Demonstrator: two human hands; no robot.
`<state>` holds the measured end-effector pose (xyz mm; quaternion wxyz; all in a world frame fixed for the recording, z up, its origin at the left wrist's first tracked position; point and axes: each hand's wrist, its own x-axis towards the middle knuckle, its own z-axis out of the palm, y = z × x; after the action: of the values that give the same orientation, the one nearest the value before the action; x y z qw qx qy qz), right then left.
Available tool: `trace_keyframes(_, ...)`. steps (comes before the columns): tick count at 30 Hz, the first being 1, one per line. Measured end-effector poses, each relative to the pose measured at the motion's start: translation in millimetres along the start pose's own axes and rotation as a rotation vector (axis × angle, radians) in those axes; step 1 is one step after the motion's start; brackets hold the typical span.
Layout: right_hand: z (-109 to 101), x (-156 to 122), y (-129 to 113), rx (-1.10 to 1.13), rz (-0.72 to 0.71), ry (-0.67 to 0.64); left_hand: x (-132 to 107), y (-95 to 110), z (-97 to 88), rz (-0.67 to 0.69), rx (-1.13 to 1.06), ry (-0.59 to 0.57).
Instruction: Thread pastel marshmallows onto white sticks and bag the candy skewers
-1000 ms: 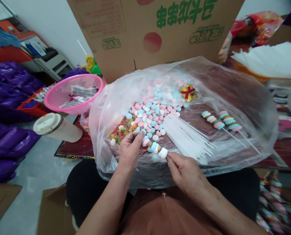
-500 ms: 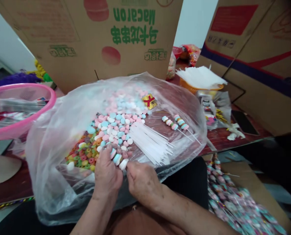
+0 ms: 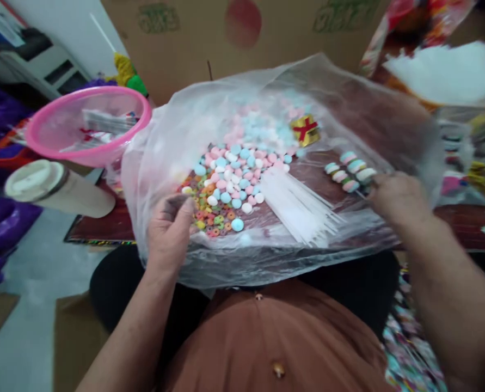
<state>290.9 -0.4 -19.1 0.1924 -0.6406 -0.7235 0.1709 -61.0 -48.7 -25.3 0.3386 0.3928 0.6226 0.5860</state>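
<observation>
A clear plastic bag [image 3: 246,267] lies open across my lap and the table edge. Inside it is a heap of pink, blue and white candies [image 3: 242,169], small coloured ring candies [image 3: 212,218] and a bundle of white sticks [image 3: 297,207]. My left hand [image 3: 169,231] rests at the ring candies with its fingers curled together; what they pinch is hidden. My right hand [image 3: 397,198] reaches to the right side of the bag and is closed on the stick of a candy skewer [image 3: 350,171], beside other filled skewers. The frame is blurred.
A pink basin [image 3: 83,158] with packets stands at the left, a lidded cup [image 3: 58,190] lying in front of it. A large cardboard box [image 3: 242,32] stands behind the bag. A stack of white sheets [image 3: 442,71] sits at the right. A gold wrapper [image 3: 305,130] lies in the bag.
Both hands were together at the near edge working one skewer. My right hand has carried it right to the other filled skewers, and my left hand has shifted to the ring candies.
</observation>
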Motion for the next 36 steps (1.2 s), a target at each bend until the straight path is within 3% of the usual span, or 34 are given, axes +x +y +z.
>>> trace_keyframes(2, -1.7, 3.7, 9.9, -0.160, 0.077, 0.223, -7.8, -8.4, -17.2, 0.029, 0.216, -0.045)
trace_keyframes(4, 10.4, -0.6, -5.3, -0.359, 0.078, 0.379, -15.3, -13.7, -18.7, 0.104, 0.441, -0.164)
trace_keyframes(5, 20.7, -4.0, -19.8, -0.422, 0.026, 0.360, -17.8, -14.9, -14.1, 0.163, 0.556, -0.241)
trace_keyframes(6, 32.7, -6.9, -36.3, -0.424, -0.074, 0.229, -19.4, -15.2, -6.7, 0.226, 0.668, -0.321)
trace_keyframes(8, 57.2, -9.2, -67.3, -0.407, -0.178, 0.105, -20.9, -13.8, 12.5, 0.339, 0.894, -0.460)
trace_keyframes(11, 81.5, -4.1, -88.5, -0.471, -0.127, 0.064, -22.1, -11.8, 36.8, 0.409, 1.169, -0.610)
trace_keyframes(13, 87.6, 0.7, -85.4, -0.505, -0.100, 0.010, -22.0, -13.3, 42.4, 0.389, 1.237, -0.681)
trace_keyframes(16, 89.2, 5.0, -70.4, -0.521, -0.121, -0.063, -20.1, -19.3, 36.8, 0.353, 1.190, -0.637)
trace_keyframes(21, 80.2, 6.0, -48.9, -0.368, -0.034, -0.031, -18.1, -28.0, 26.1, 0.397, 1.137, -0.638)
trace_keyframes(24, 71.3, 5.1, -53.5, -0.303, -0.040, 0.103, -16.6, -29.3, 26.7, 0.340, 0.942, -0.570)
trace_keyframes(26, 71.3, 6.7, -68.5, -0.275, -0.081, 0.173, -13.4, -27.1, 26.5, 0.159, 0.626, -0.432)
trace_keyframes(28, 78.5, 12.4, -88.5, -0.272, -0.144, 0.089, -8.9, -21.9, 24.6, -0.128, 0.216, -0.314)
trace_keyframes(31, 93.8, 26.6, -112.0, -0.337, -0.212, -0.182, -3.9, -12.5, 18.8, -0.511, -0.286, -0.297)
trace_keyframes(33, 96.7, 34.2, -118.2, -0.353, -0.221, -0.246, -3.8, -8.8, 14.8, -0.619, -0.441, -0.316)
trace_keyframes(36, 85.9, 33.8, -121.1, -0.161, -0.199, -0.131, -6.8, -7.7, 13.7, -0.640, -0.529, -0.309)
